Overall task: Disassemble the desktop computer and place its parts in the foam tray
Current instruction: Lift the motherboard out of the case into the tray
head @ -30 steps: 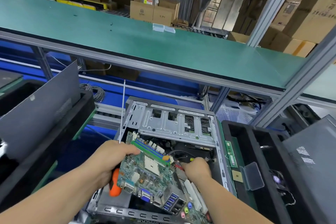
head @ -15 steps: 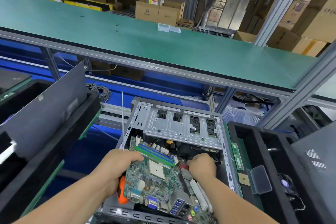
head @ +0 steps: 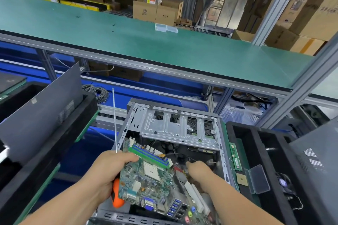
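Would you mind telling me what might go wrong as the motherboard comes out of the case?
1. The left hand holds both the motherboard and an orange-handled screwdriver; that shared grip may slip and drop the board.
2. The right hand is down among cables at the board's edge; an attached lead could snag.
3. The tilted board may scrape the metal case.

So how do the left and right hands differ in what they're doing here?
The left hand grips the motherboard by its left edge along with an orange-handled screwdriver; the right hand carries no tool. The left hand sits at the case's left wall; the right hand reaches inside by the red cables. Both are at the board's edges.
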